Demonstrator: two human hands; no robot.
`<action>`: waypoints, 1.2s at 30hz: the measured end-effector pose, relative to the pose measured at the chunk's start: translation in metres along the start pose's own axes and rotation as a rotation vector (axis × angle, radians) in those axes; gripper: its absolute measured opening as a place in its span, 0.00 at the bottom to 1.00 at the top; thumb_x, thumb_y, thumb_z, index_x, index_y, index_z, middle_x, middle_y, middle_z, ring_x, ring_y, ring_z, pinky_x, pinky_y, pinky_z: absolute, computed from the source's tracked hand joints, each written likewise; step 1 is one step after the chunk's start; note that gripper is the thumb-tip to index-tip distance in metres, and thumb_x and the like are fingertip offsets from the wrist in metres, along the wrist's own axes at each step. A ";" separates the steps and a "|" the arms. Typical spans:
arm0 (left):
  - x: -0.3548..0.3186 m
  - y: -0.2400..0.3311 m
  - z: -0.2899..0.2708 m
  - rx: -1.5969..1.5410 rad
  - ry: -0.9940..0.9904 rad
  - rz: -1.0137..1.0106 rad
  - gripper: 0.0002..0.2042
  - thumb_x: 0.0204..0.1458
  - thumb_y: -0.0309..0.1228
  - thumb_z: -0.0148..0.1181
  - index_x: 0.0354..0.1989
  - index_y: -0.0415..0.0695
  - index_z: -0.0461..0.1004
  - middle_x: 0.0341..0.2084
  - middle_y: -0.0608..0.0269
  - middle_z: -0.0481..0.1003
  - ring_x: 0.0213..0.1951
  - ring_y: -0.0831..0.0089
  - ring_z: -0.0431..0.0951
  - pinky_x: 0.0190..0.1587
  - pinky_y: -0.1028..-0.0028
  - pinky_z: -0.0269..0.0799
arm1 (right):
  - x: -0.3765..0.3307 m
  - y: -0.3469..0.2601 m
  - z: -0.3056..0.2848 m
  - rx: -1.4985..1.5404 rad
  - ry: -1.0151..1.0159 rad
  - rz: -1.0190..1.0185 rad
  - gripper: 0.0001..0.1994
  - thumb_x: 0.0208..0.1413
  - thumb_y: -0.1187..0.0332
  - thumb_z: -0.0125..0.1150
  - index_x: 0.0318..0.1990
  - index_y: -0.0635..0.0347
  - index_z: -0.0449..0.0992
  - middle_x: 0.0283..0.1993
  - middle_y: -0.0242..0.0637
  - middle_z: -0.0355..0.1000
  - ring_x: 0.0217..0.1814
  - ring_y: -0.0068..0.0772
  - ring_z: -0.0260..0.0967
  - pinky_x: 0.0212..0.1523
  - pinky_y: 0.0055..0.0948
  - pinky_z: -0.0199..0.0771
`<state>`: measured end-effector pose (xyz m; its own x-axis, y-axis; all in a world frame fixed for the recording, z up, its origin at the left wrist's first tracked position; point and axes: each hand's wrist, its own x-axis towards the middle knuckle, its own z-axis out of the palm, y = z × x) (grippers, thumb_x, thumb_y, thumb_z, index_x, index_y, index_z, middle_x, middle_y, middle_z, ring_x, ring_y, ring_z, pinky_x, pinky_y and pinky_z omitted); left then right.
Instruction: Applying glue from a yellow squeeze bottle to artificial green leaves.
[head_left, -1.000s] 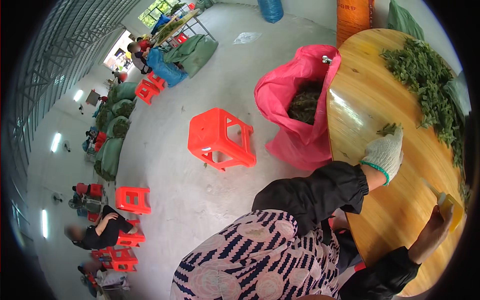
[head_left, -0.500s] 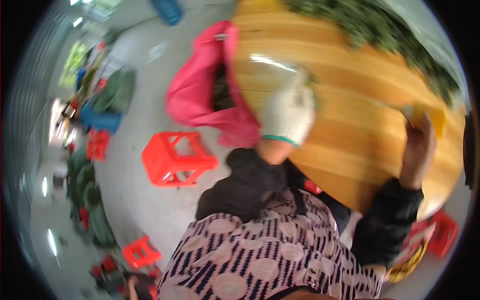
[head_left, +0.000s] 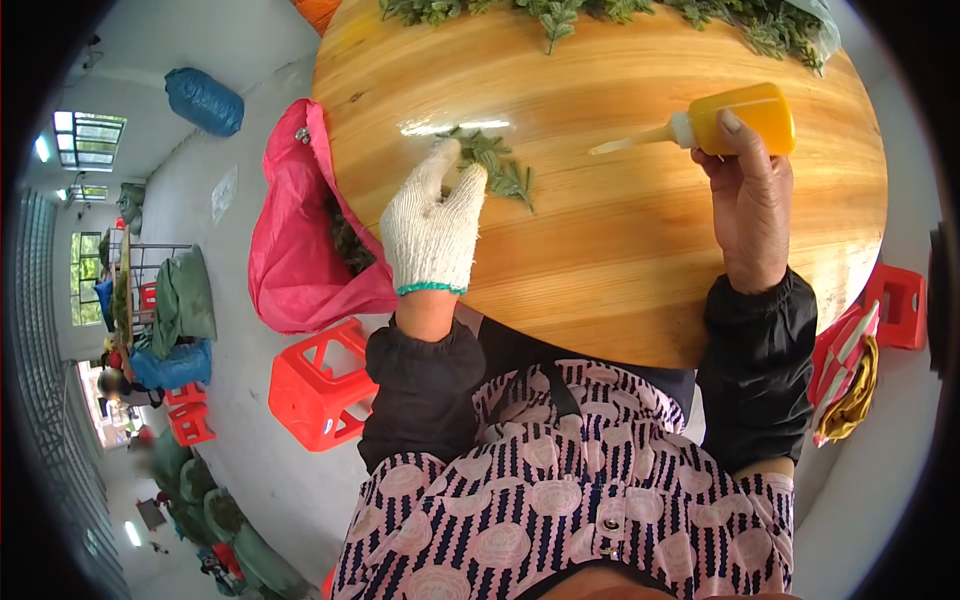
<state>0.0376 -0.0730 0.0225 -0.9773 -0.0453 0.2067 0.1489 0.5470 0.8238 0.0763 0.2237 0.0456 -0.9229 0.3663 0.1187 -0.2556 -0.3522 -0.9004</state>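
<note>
My left hand [head_left: 435, 220], in a white knitted glove with a green cuff edge, is over the round wooden table [head_left: 600, 270]. Its thumb and forefinger are curled at a small green artificial sprig [head_left: 495, 165], whose leaves stick out past the fingertips; the grip itself is partly hidden. Bare and closed, my right hand [head_left: 752, 210] holds a yellow squeeze bottle [head_left: 755, 115] above the tabletop. The bottle lies tilted on its side, and its long pale nozzle points left toward the sprig with a gap between them.
More green sprigs [head_left: 560, 15] line the table's far edge. A pink bag [head_left: 290, 240] hangs against its left side, with a red stool [head_left: 315, 390] below. Another red stool [head_left: 900, 305] stands at the right. A blue sack [head_left: 205, 100] rests on the floor, far left.
The view has shifted and sharpened. My right hand has brought the bottle inward over the table, nozzle nearer the sprig. My left hand remains at the sprig.
</note>
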 end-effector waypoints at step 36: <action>-0.014 -0.003 0.032 0.318 0.172 0.294 0.31 0.48 0.29 0.73 0.63 0.35 0.73 0.40 0.46 0.83 0.37 0.51 0.82 0.46 0.59 0.75 | -0.013 0.029 0.087 -0.186 -0.233 -0.152 0.18 0.52 0.73 0.76 0.48 0.63 0.77 0.43 0.31 0.81 0.43 0.21 0.77 0.48 0.25 0.77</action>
<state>0.0463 -0.0468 0.0003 -0.8574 0.0261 0.5139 0.3357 0.7853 0.5203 0.0565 0.1340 0.0544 -0.9249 0.1883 0.3302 -0.3578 -0.1379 -0.9236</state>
